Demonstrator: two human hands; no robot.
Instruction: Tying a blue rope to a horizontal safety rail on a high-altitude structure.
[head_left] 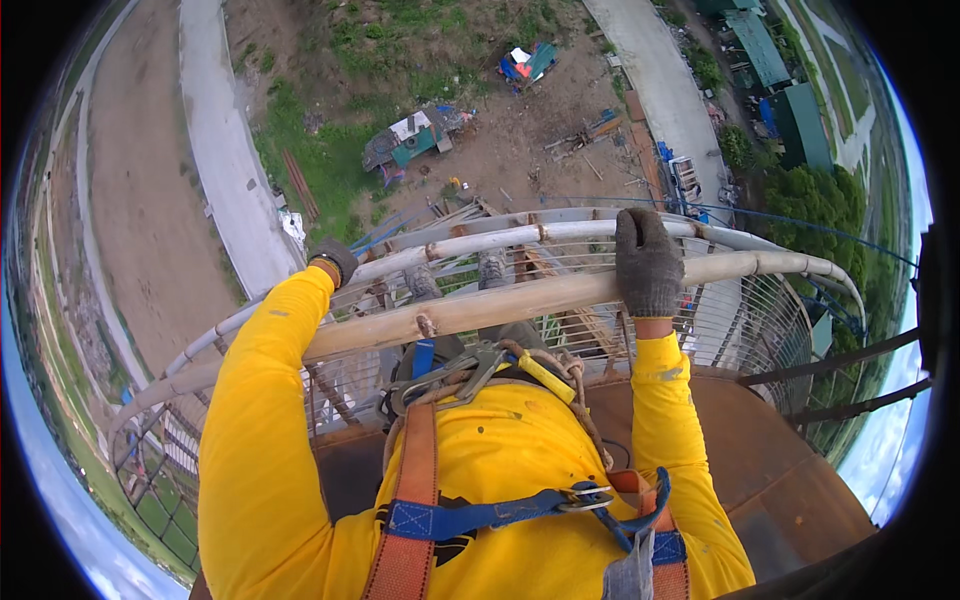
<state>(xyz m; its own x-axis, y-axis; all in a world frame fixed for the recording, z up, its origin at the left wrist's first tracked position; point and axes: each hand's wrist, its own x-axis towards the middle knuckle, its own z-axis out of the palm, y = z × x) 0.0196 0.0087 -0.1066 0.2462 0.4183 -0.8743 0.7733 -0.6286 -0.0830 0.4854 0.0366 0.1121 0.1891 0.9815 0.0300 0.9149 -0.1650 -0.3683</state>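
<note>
A pale grey rail (490, 238) with brown rings curves across in front of me. Nearer runs a thicker tan pole (480, 306) that looks like bamboo. My right hand (648, 265), in a dark grey glove, reaches over the tan pole and curls its fingers round the grey rail. At the left, my left hand (336, 261), gloved too, closes on the same rail; its fingers are partly hidden. Over my yellow sleeves and shirt sits a harness with orange straps (408, 500) and a blue strap (490, 512). Metal hooks (470, 375) and rope hang at its front.
Below the rails a cage of thin bars (740, 325) bulges outward. A rusty brown metal surface (740, 455) lies by my right arm. Far below are dirt ground, grass, a concrete road (228, 150) and green-roofed sheds (800, 125). A blue rope (800, 227) stretches at the right.
</note>
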